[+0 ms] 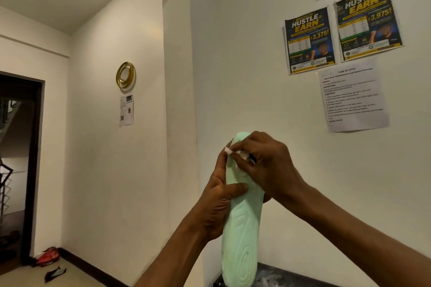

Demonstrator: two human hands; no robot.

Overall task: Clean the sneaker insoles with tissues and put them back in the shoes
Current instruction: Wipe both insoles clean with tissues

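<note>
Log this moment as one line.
step: insole cleaning | left hand: grips insole upright | right hand: presses tissue near insole's top end

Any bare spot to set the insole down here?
Bare floor between the black scrap and the dark skirting. The dark surface under the insole looks bare up to the right forearm, though it is only partly in view. Crowded by the doorway: red item and the scrap.

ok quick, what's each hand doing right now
Left hand: grips the green insole, held upright.
Right hand: pinches a tissue against the insole's top.
</note>
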